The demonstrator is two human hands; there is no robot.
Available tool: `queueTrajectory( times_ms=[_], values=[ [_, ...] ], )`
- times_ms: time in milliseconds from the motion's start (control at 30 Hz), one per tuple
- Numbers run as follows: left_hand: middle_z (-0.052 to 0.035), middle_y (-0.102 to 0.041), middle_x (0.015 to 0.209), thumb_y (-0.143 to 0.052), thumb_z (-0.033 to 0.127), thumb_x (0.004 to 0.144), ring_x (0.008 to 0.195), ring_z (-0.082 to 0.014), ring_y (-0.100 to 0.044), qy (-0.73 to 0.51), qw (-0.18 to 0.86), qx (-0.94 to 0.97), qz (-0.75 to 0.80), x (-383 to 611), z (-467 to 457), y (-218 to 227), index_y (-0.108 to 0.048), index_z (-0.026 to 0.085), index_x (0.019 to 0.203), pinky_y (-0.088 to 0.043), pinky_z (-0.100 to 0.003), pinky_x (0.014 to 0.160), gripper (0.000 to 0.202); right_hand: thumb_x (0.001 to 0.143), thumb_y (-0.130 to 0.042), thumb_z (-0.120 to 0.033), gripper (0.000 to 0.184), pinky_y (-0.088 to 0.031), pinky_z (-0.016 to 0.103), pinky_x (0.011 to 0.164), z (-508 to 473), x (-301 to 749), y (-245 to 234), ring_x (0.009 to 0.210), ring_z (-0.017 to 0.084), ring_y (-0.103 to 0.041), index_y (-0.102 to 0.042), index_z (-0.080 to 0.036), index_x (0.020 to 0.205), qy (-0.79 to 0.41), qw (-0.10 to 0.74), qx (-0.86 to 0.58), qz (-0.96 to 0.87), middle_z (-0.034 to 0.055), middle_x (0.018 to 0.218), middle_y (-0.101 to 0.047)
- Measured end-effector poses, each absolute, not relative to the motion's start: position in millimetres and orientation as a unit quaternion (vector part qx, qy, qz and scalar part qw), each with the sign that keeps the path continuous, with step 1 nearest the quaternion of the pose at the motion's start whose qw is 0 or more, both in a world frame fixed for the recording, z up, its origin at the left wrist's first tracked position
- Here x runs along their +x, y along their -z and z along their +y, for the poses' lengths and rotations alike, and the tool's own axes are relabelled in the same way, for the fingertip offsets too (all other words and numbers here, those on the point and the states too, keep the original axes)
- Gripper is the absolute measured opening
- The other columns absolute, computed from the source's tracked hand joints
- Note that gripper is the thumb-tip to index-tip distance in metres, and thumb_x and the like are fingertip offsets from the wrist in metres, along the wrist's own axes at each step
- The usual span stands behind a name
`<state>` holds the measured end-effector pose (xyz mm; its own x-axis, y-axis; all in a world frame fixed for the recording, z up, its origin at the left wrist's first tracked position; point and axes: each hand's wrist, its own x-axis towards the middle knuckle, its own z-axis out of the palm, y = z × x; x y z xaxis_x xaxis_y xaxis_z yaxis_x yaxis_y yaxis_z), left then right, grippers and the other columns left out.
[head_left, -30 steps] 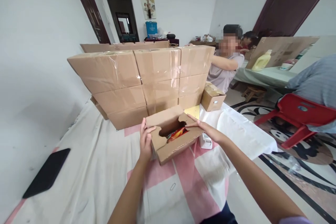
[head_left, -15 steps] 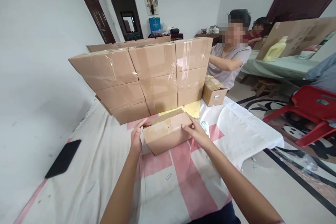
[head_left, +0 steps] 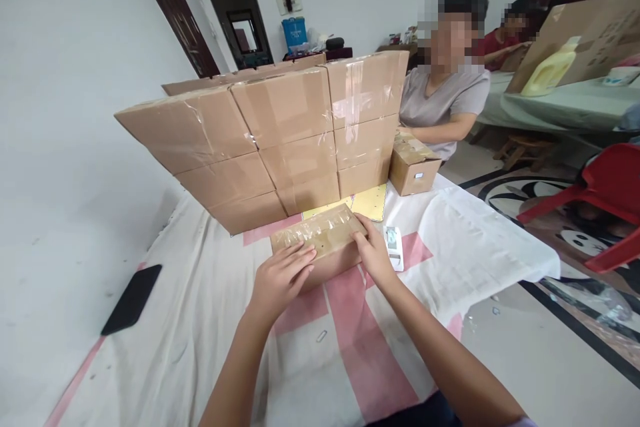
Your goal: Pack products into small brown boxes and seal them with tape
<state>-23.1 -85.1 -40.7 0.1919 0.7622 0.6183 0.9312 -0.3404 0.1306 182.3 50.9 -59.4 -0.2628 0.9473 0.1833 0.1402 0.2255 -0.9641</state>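
A small brown cardboard box (head_left: 340, 250) rests on the cloth in front of me, with shiny clear tape along its top. Across its top near the left end lies my left hand (head_left: 283, 280), palm down with the fingers stretched out. My right hand (head_left: 374, 250) grips the box's right end, thumb on top and fingers over the far side. Just right of that hand is a small white object (head_left: 395, 257) with a greenish panel. Yellow sheets (head_left: 370, 205) lie behind the box.
A wall of stacked cardboard boxes (head_left: 295, 123) stands behind. Another taped box (head_left: 417, 173) sits at the table's right side, near a person in a grey shirt (head_left: 443, 107). A black flat object (head_left: 131, 300) lies left. A red chair (head_left: 613, 200) stands right, off the table.
My left hand has moved from the box's left end onto its top. My right hand keeps its hold. The person opposite has lowered an arm, and my view has shifted slightly.
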Motion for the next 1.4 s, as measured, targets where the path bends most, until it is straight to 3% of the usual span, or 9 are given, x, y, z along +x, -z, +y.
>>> queueTrajectory(
  times_ms=[200,400,633,800,967,1167,1267,1333,1400],
  values=[
    [0.0002,-0.075,0.122,-0.062,0.016,0.093,0.123,-0.0243,-0.066,0.296,0.136,-0.764,-0.557,-27,-84,41,-0.065,0.03,0.129,-0.055,-0.043,0.104,0.038,0.087,-0.046,-0.029,0.053,-0.041,0.05,0.114,49,177,63,0.135,0.031,-0.05,-0.054,-0.023,0.139,-0.461,0.449,-0.427,-0.635,0.0074,0.144,-0.058],
    [-0.0022,-0.074,0.125,-0.064,0.014,0.091,0.127,-0.0245,-0.062,0.252,0.174,-0.776,-0.552,-25,-84,36,-0.061,0.024,0.131,-0.05,-0.043,0.107,0.042,0.093,-0.054,-0.042,0.054,-0.04,0.051,0.116,38,187,67,0.141,0.03,-0.046,-0.048,-0.027,0.144,-0.498,0.465,-0.413,-0.604,0.0084,0.153,-0.05],
    [-0.0058,-0.073,0.125,-0.067,0.019,0.089,0.126,-0.0277,-0.063,0.227,0.207,-0.773,-0.556,-21,-77,23,-0.055,0.023,0.138,-0.045,-0.046,0.11,0.05,0.093,-0.057,-0.039,0.032,-0.045,0.052,0.106,63,256,63,0.123,0.03,-0.059,-0.061,-0.027,0.123,-0.366,0.559,-0.482,-0.567,0.0093,0.134,-0.063],
    [-0.0039,-0.072,0.127,-0.065,0.025,0.092,0.125,-0.0269,-0.063,0.213,0.173,-0.775,-0.569,-24,-73,23,-0.057,0.026,0.137,-0.045,-0.044,0.109,0.046,0.086,-0.062,-0.041,0.033,-0.051,0.05,0.098,102,277,98,0.11,0.029,-0.065,-0.06,-0.024,0.115,-0.452,0.5,-0.54,-0.504,0.0103,0.123,-0.067],
    [0.0,-0.074,0.125,-0.062,0.027,0.094,0.116,-0.0264,-0.068,0.205,0.208,-0.755,-0.587,-36,-60,25,-0.055,0.029,0.141,-0.045,-0.041,0.091,0.048,0.086,-0.062,-0.045,0.028,-0.054,0.043,0.091,104,275,115,0.1,0.026,-0.067,-0.062,-0.024,0.106,-0.484,0.477,-0.553,-0.482,0.0073,0.105,-0.07],
    [-0.0003,-0.074,0.124,-0.062,0.022,0.092,0.111,-0.0287,-0.068,0.208,0.218,-0.736,-0.606,-47,-43,24,-0.062,0.03,0.133,-0.042,-0.042,0.087,0.043,0.085,-0.057,-0.033,0.023,-0.053,0.041,0.087,98,280,110,0.096,0.025,-0.065,-0.064,-0.025,0.105,-0.504,0.46,-0.527,-0.507,0.0053,0.101,-0.069],
    [-0.0047,-0.078,0.112,-0.069,0.021,0.085,0.094,-0.0278,-0.069,0.241,0.27,-0.717,-0.596,-35,-43,21,-0.069,0.026,0.119,-0.044,-0.041,0.078,0.034,0.083,-0.059,-0.031,0.024,-0.053,0.044,0.09,97,281,109,0.096,0.025,-0.066,-0.064,-0.025,0.106,-0.5,0.471,-0.535,-0.493,0.005,0.1,-0.068],
    [-0.0046,-0.078,0.087,-0.072,0.013,0.079,0.071,-0.0218,-0.065,0.293,0.302,-0.719,-0.553,-13,-44,21,-0.069,0.024,0.105,-0.043,-0.038,0.067,0.028,0.083,-0.061,-0.031,0.022,-0.053,0.045,0.091,95,282,107,0.094,0.025,-0.066,-0.063,-0.025,0.104,-0.491,0.504,-0.539,-0.463,0.0044,0.098,-0.067],
    [0.0029,-0.062,0.058,-0.069,0.009,0.08,0.051,-0.0159,-0.053,0.348,0.27,-0.755,-0.485,18,-40,26,-0.065,0.024,0.098,-0.036,-0.034,0.054,0.024,0.086,-0.06,-0.033,0.019,-0.057,0.044,0.086,91,283,103,0.093,0.024,-0.066,-0.063,-0.026,0.103,-0.486,0.549,-0.528,-0.428,0.0044,0.099,-0.064]
  ],
)
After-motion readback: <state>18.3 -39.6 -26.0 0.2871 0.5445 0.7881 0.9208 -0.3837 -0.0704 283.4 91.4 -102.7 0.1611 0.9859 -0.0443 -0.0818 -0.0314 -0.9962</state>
